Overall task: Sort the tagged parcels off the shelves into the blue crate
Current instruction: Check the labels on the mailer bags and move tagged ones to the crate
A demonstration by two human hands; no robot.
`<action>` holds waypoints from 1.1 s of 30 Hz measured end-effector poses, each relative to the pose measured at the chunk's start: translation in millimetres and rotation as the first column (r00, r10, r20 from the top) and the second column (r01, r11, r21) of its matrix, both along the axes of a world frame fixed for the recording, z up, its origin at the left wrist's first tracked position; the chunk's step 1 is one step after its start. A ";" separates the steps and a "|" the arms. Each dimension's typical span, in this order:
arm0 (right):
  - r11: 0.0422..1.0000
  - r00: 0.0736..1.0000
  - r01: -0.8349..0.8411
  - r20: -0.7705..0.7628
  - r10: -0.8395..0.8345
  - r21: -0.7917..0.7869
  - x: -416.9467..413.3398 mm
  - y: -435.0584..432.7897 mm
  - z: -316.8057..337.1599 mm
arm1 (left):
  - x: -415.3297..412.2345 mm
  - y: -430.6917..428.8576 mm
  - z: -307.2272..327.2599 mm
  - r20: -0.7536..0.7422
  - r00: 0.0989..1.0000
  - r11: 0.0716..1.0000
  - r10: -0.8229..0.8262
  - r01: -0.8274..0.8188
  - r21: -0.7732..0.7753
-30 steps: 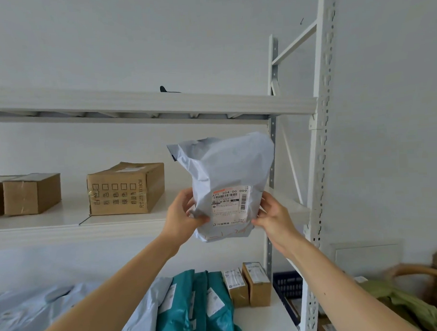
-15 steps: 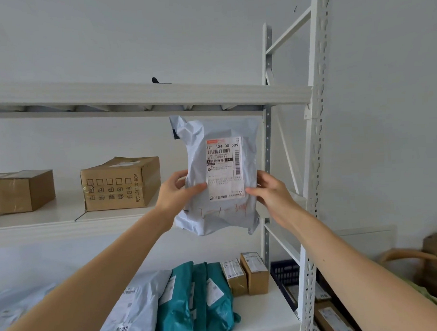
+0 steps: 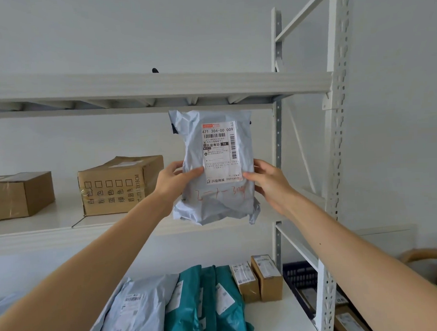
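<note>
The person holds a grey poly mailer [image 3: 213, 165] upright in the air in front of the middle shelf [image 3: 40, 235], its shipping label [image 3: 220, 150] turned to the camera. The step in hand looks like the tag check. The left hand [image 3: 174, 182] pinches the left edge in its grip, thumb on the front. The right hand [image 3: 268, 183] does the same on the right edge.

The next move probably takes the soft bag down and right, past the rack upright [image 3: 337, 110], to the blue crate [image 3: 301, 274] low behind it.

The white rack stands against a white wall. Two cardboard boxes [image 3: 115, 184] sit on the middle shelf. Teal mailers [image 3: 208, 303] and small labelled boxes [image 3: 265, 276] lie on the shelf below.
</note>
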State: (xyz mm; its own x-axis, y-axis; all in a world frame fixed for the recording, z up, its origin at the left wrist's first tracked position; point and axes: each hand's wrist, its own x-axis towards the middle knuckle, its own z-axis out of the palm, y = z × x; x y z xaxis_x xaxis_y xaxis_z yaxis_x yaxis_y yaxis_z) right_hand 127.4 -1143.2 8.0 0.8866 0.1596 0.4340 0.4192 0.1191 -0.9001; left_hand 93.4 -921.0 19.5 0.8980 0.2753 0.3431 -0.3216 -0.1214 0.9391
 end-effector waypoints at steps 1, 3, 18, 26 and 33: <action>1.000 1.000 -0.003 -0.006 0.003 0.004 5.1 2.7 2.0 | 4.8 1.9 1.0 -0.001 1.000 1.000 0.006 -0.006 -0.014; 1.000 0.999 -0.027 -0.019 0.027 -0.002 19.0 11.8 6.1 | 17.5 9.4 2.5 -0.006 1.000 0.999 0.026 -0.026 -0.029; 0.993 0.984 -0.087 -0.160 0.073 -0.079 151.0 76.5 14.2 | 128.9 65.3 12.0 -0.221 0.974 0.998 0.056 -0.059 -0.008; 0.990 0.958 -0.078 -0.284 0.042 -0.115 185.9 94.1 9.2 | 159.5 76.5 1.9 -0.302 0.953 1.000 0.017 -0.020 -0.005; 0.981 0.956 -0.043 -0.292 -0.014 -0.188 201.0 102.0 -0.3 | 173.2 79.5 -4.7 -0.314 0.949 0.997 0.008 -0.033 -0.075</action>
